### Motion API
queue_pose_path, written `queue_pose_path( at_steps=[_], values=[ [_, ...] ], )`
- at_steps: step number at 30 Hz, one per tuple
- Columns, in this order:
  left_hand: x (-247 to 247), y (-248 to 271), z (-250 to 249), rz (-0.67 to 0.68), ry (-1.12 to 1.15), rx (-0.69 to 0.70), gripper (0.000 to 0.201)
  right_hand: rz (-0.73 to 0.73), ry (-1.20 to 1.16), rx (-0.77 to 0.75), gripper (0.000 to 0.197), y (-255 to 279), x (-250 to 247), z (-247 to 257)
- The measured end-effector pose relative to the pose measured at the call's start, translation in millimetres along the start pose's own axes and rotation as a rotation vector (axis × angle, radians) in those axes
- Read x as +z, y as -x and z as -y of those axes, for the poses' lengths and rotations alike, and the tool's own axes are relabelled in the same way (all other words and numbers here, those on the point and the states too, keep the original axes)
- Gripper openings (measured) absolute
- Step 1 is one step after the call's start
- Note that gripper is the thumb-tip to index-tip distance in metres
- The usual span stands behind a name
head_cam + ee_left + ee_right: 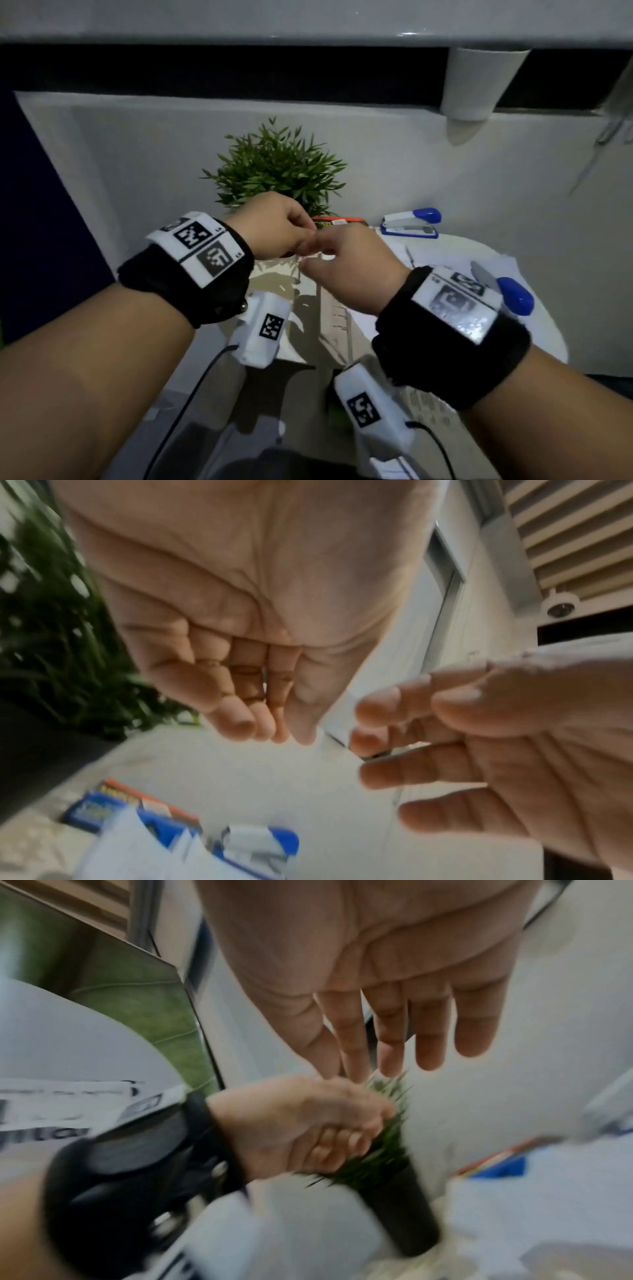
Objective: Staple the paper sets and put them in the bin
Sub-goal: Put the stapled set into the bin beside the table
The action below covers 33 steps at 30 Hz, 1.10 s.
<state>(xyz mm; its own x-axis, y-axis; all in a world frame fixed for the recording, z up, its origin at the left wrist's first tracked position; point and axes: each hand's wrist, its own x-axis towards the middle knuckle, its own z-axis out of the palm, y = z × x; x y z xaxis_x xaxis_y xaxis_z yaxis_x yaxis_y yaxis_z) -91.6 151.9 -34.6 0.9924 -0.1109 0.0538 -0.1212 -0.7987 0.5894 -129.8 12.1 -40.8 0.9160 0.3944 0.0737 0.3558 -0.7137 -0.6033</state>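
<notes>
Nowhere is writing legible; left hand (pixel 277 226) curled holding nothing visible, right hand (pixel 346 263) loosely spread, fingertips meeting.

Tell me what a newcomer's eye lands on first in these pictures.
First, the left hand and right hand, meeting fingertip to fingertip in mid-frame above the table, each wrist strapped with a black band bearing coded tags. Behind them stands a green potted plant. To the right, two blue-and-white staplers sit by the loose papers.
</notes>
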Motion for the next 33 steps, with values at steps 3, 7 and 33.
queue_pose_path(
  at_steps=[3, 7, 33],
  values=[
    [35.1, -15.5, -30.1, 0.025, -0.017, 0.038, 0.01, -0.088, 0.121, 0.189, 0.027, 13.8, -46.8, -41.3],
    [80.1, -40.4, -53.9, 0.101, -0.155, 0.083, 0.027, -0.041, 0.382, 0.471, 0.035, 29.8, -89.1, -108.6],
    [122.2, -68.8, -42.6, 0.265, -0.474, 0.023, 0.027, 0.177, 0.638, 0.585, 0.041, 36.1, -89.4, -219.1]
  ],
)
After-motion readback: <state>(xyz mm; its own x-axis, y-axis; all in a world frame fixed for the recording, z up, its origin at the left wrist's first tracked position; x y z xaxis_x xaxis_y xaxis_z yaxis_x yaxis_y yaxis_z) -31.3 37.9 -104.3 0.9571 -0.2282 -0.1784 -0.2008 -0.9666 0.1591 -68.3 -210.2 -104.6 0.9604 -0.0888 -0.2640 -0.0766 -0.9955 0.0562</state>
